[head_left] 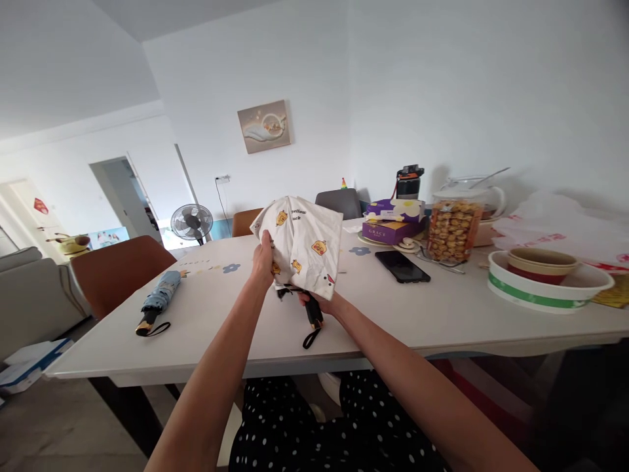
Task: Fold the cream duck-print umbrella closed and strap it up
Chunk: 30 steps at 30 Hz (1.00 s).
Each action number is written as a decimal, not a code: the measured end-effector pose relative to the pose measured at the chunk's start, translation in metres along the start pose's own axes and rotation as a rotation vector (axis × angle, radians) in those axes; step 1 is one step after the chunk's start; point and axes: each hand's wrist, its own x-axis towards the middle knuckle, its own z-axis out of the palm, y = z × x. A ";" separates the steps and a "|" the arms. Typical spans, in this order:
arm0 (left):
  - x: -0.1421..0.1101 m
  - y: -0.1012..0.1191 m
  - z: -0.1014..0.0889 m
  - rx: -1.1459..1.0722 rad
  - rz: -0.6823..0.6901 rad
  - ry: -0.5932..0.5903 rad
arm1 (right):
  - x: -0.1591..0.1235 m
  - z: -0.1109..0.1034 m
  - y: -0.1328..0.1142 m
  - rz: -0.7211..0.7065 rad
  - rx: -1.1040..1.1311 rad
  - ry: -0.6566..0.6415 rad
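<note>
A white folding umbrella (309, 246) printed with yellow ducks is held up over the table in front of me, its canopy loose and partly gathered. My left hand (264, 261) grips the fabric on the canopy's left side, thumb showing and the other fingers mostly hidden. Below the canopy, my right hand (322, 302) is closed near the top of the black handle, partly covered by fabric. The handle points down toward me with a black wrist strap hanging from its end. A closed light-blue folding umbrella (162, 293) lies on the table at the left.
On the white table (216, 341) a black phone (401, 266) lies right of the umbrella. Beyond it stand purple boxes (390, 231), a dark bottle (409, 183) and a snack-filled jar (453, 226). A white-and-green bowl (535, 301) holding smaller bowls is at the right, beside a plastic bag (555, 223).
</note>
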 end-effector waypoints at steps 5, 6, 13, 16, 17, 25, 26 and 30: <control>-0.014 0.010 0.014 -0.116 -0.094 -0.150 | 0.000 -0.001 -0.002 0.031 -0.023 -0.025; -0.015 0.010 0.016 -0.117 -0.079 -0.154 | 0.000 -0.001 -0.003 0.029 -0.032 -0.020; -0.018 0.008 0.013 -0.079 -0.038 0.037 | -0.006 0.008 -0.010 -0.057 -0.151 0.090; -0.021 0.009 0.010 -0.048 0.068 0.042 | -0.008 0.009 -0.013 0.002 -0.114 -0.008; -0.022 0.009 0.010 -0.038 0.111 0.039 | -0.007 0.009 -0.014 0.039 -0.094 -0.050; -0.020 0.011 0.003 -0.005 0.160 0.046 | -0.010 0.009 -0.018 0.083 0.019 -0.058; -0.017 0.012 0.000 -0.023 0.133 0.060 | -0.012 0.010 -0.018 0.072 0.027 -0.041; -0.002 0.014 -0.011 -0.018 0.030 0.163 | -0.012 0.014 -0.017 0.056 0.022 -0.005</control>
